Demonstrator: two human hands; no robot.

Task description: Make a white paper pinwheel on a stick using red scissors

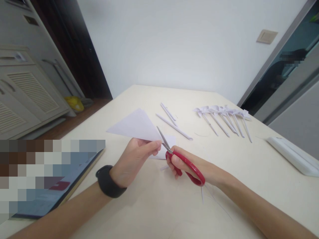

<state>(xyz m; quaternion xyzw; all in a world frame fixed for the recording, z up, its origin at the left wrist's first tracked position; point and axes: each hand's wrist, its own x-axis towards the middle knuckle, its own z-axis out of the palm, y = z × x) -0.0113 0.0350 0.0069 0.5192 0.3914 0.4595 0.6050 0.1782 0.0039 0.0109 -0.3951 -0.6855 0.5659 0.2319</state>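
My left hand pinches a white sheet of paper folded into a triangle and holds it above the cream table. A black watch sits on that wrist. My right hand grips red-handled scissors, fingers through the loops. The metal blades point up and left, and they meet the paper's right corner beside my left fingertips.
Three rolled white paper sticks lie behind the hands. A row of several paper pinwheels on sticks lies at the back right. A white elongated object rests near the right edge. A tablet lies at the left edge. Thin paper slivers lie under my right wrist.
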